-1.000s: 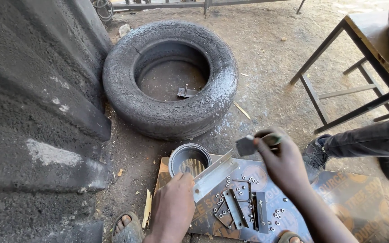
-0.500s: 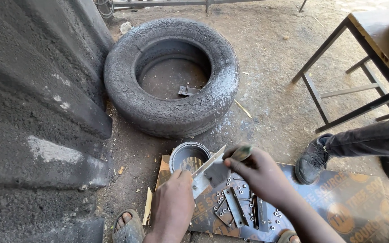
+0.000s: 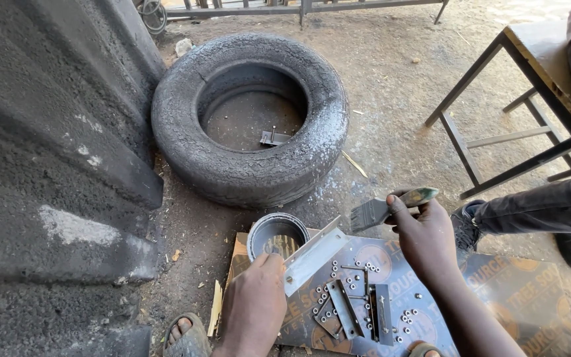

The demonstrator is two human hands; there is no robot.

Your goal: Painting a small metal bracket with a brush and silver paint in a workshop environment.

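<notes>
My left hand [image 3: 254, 305] grips one end of a silver-painted angle-iron piece [image 3: 315, 254], which lies tilted over the rim of a paint tin. My right hand [image 3: 425, 238] holds a paintbrush [image 3: 381, 209] by its handle, bristles pointing left, just above and right of the angle piece. The round tin of grey paint [image 3: 275, 235] sits right behind the angle piece. Below my hands a dark printed board [image 3: 497, 291] carries several small metal strips [image 3: 345, 307] and scattered nuts and bolts [image 3: 404, 317].
A big worn tyre [image 3: 249, 116] lies on the dirt floor behind the tin, with a small metal part inside. A rough dark wall [image 3: 47, 165] fills the left. A metal-framed bench [image 3: 517, 79] and another person's leg and shoe [image 3: 550, 211] are at right. My sandalled foot [image 3: 183, 334] is at bottom left.
My right hand dipped left toward the tin with the brush, then pulled back right and up. My left hand stayed on the angle piece.
</notes>
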